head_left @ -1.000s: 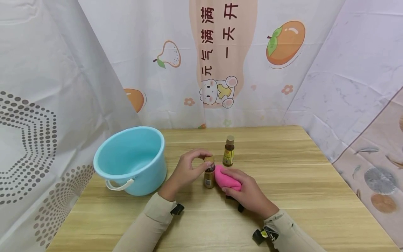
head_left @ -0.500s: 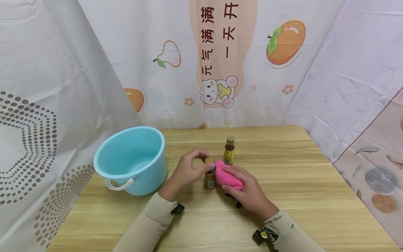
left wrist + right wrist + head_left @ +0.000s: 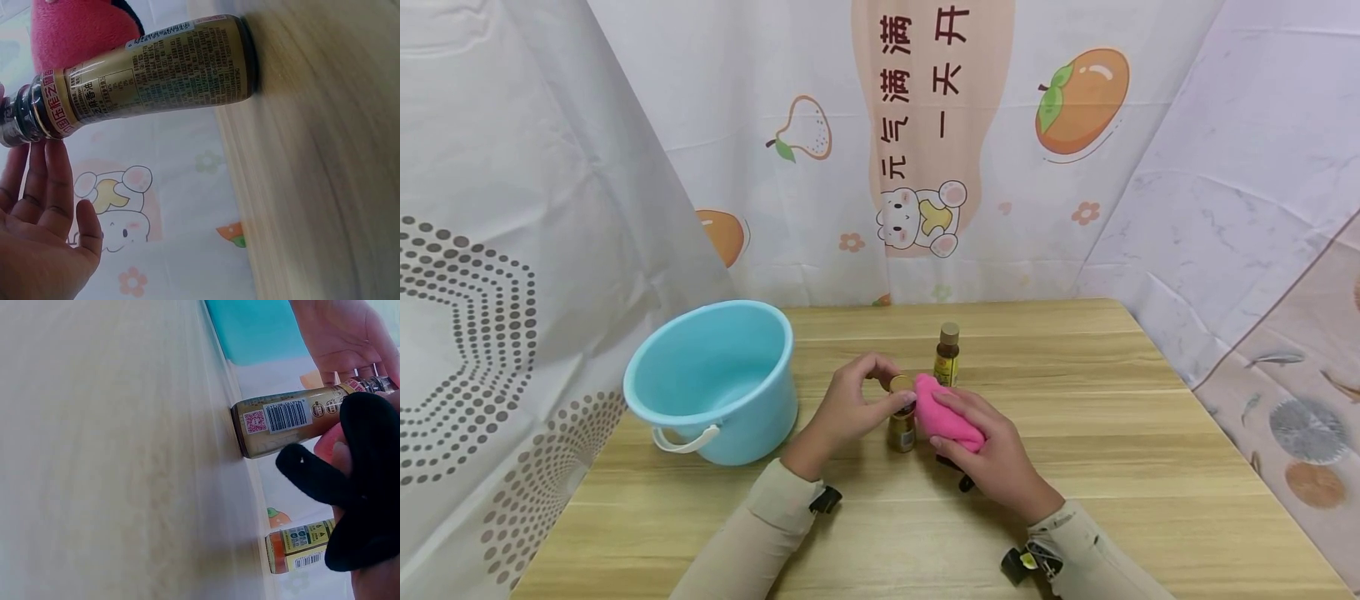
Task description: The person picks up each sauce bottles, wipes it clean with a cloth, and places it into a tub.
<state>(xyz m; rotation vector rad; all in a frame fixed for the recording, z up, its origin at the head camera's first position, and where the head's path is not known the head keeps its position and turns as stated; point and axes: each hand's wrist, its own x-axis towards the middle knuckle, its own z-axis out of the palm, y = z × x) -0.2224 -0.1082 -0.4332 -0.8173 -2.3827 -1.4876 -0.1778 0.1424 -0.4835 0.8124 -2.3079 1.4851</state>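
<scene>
A sesame oil bottle [image 3: 901,435] with a gold and brown label [image 3: 169,72] stands upright on the table. My left hand [image 3: 852,403] holds it at the neck, thumb on the near side and fingers round the far side. In my right hand [image 3: 1002,463] is a soft pink plush item [image 3: 946,419] with rounded black parts [image 3: 362,487]. I grip it from the right, and its tip lies right at the bottle's cap. Fuzzy pink fabric [image 3: 84,34] shows behind the bottle in the left wrist view.
Just behind the pink item stands a second brown bottle [image 3: 947,363] with a yellow label, its lower part hidden in the head view. A light blue bucket [image 3: 752,429] with a white handle stands at the left of the wooden table [image 3: 880,533]. Printed curtains hang behind.
My right hand has shifted the pink item upward along the bottle to its cap, covering more of the second bottle. The held bottle has turned and moved slightly right.
</scene>
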